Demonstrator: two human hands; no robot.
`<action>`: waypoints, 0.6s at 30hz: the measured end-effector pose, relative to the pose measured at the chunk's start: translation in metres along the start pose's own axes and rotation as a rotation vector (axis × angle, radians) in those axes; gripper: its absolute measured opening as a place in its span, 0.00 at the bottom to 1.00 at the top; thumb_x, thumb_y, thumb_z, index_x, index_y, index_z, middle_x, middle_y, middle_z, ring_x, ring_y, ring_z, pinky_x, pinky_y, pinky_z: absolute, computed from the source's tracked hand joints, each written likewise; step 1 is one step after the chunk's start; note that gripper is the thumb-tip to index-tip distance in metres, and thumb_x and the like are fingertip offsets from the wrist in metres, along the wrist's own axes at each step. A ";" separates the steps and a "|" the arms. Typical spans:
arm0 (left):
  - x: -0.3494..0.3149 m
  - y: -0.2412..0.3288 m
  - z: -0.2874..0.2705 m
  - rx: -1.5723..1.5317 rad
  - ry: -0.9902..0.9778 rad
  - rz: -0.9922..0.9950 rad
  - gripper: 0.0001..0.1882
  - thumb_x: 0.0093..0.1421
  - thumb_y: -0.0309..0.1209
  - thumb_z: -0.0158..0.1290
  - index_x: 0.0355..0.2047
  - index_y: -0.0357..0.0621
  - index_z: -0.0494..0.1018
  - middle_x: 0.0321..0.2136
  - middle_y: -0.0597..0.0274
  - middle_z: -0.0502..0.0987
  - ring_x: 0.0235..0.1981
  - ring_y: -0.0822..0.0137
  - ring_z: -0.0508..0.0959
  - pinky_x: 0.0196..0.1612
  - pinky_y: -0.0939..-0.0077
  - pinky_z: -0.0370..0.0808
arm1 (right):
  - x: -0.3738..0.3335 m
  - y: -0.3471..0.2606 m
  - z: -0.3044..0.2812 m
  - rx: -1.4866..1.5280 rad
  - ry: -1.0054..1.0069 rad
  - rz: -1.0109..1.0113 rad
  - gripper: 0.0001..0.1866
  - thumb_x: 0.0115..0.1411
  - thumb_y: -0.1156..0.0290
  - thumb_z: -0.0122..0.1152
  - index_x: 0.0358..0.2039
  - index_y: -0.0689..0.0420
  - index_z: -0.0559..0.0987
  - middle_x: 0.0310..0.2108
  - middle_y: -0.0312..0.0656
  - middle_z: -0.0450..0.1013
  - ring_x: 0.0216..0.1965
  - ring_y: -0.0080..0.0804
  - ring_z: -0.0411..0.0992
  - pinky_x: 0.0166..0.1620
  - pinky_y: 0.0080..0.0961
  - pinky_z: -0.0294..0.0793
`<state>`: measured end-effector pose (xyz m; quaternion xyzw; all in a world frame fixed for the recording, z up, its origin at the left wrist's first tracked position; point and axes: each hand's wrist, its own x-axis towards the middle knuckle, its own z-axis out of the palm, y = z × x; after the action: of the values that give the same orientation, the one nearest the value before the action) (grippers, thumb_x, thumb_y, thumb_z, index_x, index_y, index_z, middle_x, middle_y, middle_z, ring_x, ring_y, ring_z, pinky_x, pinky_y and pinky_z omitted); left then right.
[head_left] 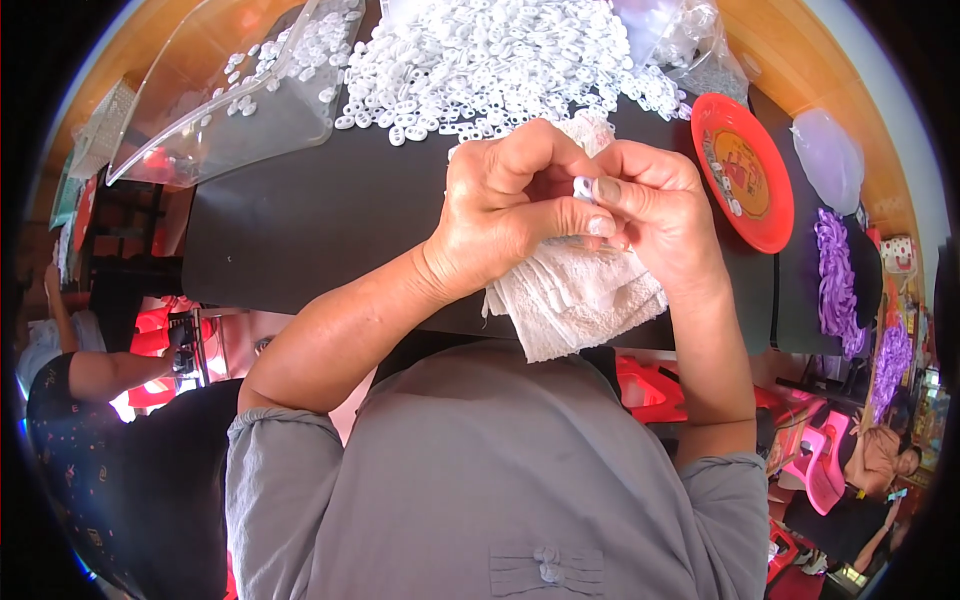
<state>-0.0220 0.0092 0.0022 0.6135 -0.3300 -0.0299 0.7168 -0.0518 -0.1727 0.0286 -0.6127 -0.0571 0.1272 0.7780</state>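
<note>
White small rings heaped far on black counter; white waffle-weave cloth near; red plate with yellow centre at right; purple pieces far right; grey sleeves nearest.

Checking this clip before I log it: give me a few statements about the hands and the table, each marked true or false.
1. Both hands meet over a white cloth. True.
2. The left hand and right hand pinch a small white piece between them. True.
3. The pile of small white rings lies on a red plate. False: it lies on the dark table; the red plate sits to the right.
4. The clear plastic tray holds purple pieces. False: it holds a few white rings.
5. Purple pieces lie at the far right. True.
</note>
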 end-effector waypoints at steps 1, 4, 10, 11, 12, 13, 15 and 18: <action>0.000 -0.001 0.000 -0.036 0.000 -0.003 0.16 0.45 0.24 0.68 0.32 0.41 0.74 0.26 0.70 0.76 0.26 0.81 0.74 0.30 0.86 0.72 | 0.000 0.001 -0.001 0.001 -0.001 0.001 0.10 0.60 0.71 0.61 0.30 0.67 0.77 0.20 0.39 0.72 0.17 0.21 0.67 0.21 0.14 0.63; -0.001 0.001 0.000 -0.035 -0.001 0.001 0.15 0.45 0.25 0.69 0.31 0.42 0.74 0.25 0.71 0.75 0.25 0.82 0.73 0.29 0.86 0.71 | 0.000 0.004 -0.002 0.049 -0.021 -0.002 0.09 0.60 0.71 0.59 0.33 0.67 0.76 0.21 0.39 0.72 0.16 0.21 0.68 0.20 0.13 0.65; 0.004 0.000 -0.001 -0.169 -0.044 -0.018 0.11 0.50 0.20 0.64 0.29 0.38 0.71 0.25 0.62 0.77 0.27 0.74 0.78 0.30 0.81 0.77 | 0.003 0.008 -0.004 0.112 -0.053 0.029 0.10 0.60 0.70 0.61 0.30 0.66 0.76 0.19 0.39 0.71 0.15 0.19 0.65 0.20 0.13 0.60; 0.004 0.001 -0.002 -0.135 -0.061 0.003 0.10 0.53 0.17 0.61 0.28 0.34 0.69 0.24 0.54 0.80 0.27 0.68 0.82 0.31 0.78 0.81 | 0.004 0.009 -0.003 0.132 -0.085 0.022 0.10 0.60 0.70 0.61 0.29 0.66 0.76 0.19 0.39 0.71 0.15 0.19 0.65 0.19 0.13 0.59; 0.005 0.000 -0.002 -0.135 -0.063 -0.001 0.10 0.53 0.17 0.61 0.28 0.34 0.69 0.24 0.54 0.80 0.27 0.68 0.82 0.31 0.78 0.81 | 0.004 0.010 -0.003 0.153 -0.117 0.015 0.11 0.60 0.69 0.61 0.29 0.65 0.76 0.19 0.38 0.71 0.15 0.19 0.65 0.19 0.13 0.58; 0.005 -0.001 -0.004 -0.178 -0.075 -0.001 0.10 0.53 0.16 0.60 0.28 0.34 0.68 0.25 0.53 0.79 0.27 0.66 0.82 0.30 0.77 0.81 | 0.005 0.011 -0.003 0.157 -0.116 0.014 0.11 0.60 0.69 0.61 0.29 0.65 0.76 0.19 0.38 0.71 0.15 0.19 0.65 0.19 0.13 0.58; 0.006 -0.004 -0.006 -0.207 -0.077 0.007 0.10 0.53 0.15 0.60 0.29 0.35 0.68 0.25 0.53 0.79 0.28 0.65 0.82 0.30 0.76 0.81 | 0.009 0.011 -0.004 0.110 -0.130 0.001 0.11 0.61 0.69 0.58 0.30 0.66 0.75 0.18 0.37 0.69 0.15 0.21 0.66 0.19 0.15 0.61; 0.004 -0.006 -0.004 -0.412 -0.009 -0.028 0.12 0.52 0.11 0.59 0.34 0.34 0.70 0.28 0.54 0.77 0.30 0.62 0.82 0.35 0.70 0.82 | 0.012 -0.001 0.008 -0.107 0.055 0.017 0.10 0.62 0.70 0.56 0.30 0.65 0.76 0.18 0.36 0.68 0.15 0.20 0.64 0.20 0.15 0.60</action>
<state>-0.0145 0.0097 -0.0020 0.4583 -0.3113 -0.1094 0.8253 -0.0422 -0.1625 0.0304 -0.6570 -0.0373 0.1138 0.7443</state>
